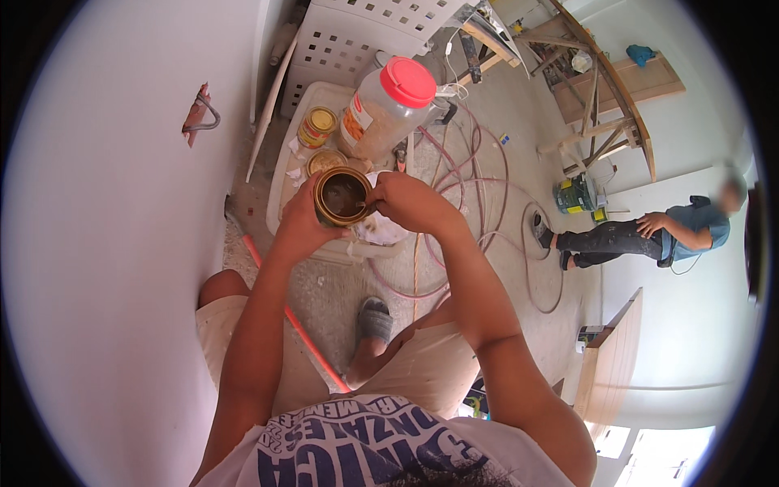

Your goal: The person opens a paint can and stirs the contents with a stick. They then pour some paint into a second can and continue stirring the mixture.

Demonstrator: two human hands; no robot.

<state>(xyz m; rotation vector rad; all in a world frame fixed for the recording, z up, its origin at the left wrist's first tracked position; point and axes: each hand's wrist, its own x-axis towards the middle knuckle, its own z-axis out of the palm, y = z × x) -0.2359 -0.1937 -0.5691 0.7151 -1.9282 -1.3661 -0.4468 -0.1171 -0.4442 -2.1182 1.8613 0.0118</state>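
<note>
1. Two bare hands of ours meet at an open, gold-rimmed can [345, 171], which we hold up over the near part of a pale plastic tray [281, 174].
2. With our left hand [302, 221] we clasp the can from its left side and below, the grip closed around its wall.
3. With our right hand [408, 201] we reach the can's right rim, fingers bent; we cannot tell whether that grip pinches anything.
4. Inside the can we see dark brown contents.
5. On the tray we have a yellow can [318, 123], a shorter gold-topped tin [326, 161] just behind the held can, and a large clear jar [375, 122] tilted in our view, with a red lid [408, 81].
6. Beside our right hand we see a white cloth [385, 230].
7. Across the floor to our right we see a looped reddish hose [545, 312], and beyond it another person [610, 237].
</note>
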